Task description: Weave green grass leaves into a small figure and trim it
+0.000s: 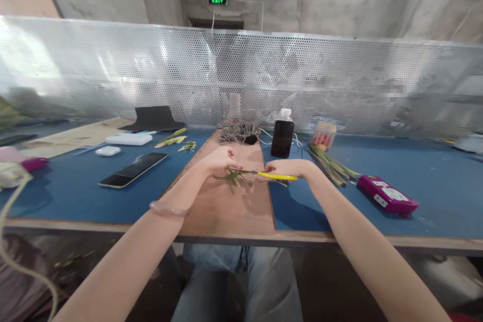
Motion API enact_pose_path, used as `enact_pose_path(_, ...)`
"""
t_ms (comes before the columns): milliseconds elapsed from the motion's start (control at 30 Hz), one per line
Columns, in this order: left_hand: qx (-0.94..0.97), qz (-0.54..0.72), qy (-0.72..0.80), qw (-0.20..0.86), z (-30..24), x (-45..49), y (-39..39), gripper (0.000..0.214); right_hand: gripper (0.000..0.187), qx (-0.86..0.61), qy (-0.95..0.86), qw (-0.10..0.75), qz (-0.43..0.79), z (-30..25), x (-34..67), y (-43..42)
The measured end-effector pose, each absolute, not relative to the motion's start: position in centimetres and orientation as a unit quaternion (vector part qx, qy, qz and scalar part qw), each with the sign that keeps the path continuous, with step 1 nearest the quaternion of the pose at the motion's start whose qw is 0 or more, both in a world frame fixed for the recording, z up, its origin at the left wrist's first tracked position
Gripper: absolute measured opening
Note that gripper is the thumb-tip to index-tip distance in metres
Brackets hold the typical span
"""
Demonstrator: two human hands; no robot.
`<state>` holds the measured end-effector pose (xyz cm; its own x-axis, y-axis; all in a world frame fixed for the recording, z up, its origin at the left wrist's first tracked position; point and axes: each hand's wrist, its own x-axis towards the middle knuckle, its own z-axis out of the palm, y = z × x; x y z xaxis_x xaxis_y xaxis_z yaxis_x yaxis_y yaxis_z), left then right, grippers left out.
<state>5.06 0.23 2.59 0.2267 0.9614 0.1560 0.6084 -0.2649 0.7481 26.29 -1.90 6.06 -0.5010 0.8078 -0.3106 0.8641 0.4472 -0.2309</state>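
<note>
My right hand (290,165) is closed around the yellow handles of a pair of scissors (277,177). Their dark blades point left, with the tips close to the fingers of my left hand (219,159). That hand is pinched on some thin green grass strands (234,177), which hang and spread just above a brown board (226,211). Whether the blades are touching the strands is too small to tell. A bracelet circles my left wrist.
Behind my hands lie a heap of grey cord (237,133) and a dark bottle (283,136) with a white cap. On the right are a bundle of green stalks (332,166), a jar (323,135) and a magenta box (387,193). Leftward lies a phone (133,170). A perforated metal panel (151,70) stands behind.
</note>
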Motion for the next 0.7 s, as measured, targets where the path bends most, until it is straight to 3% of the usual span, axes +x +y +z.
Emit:
enact_pose_path(333,0.714,0.336,0.527,0.314,2.35,5.0,0.14,0.039,0.051,0.482,0.84,0.077,-0.236,5.65,26.61,-1.32)
enact_pose_path(700,0.706,0.336,0.524,0.338,2.48,5.12,-0.2,0.038,0.046,0.474,0.856,0.064,-0.196,5.84,26.35,-1.6)
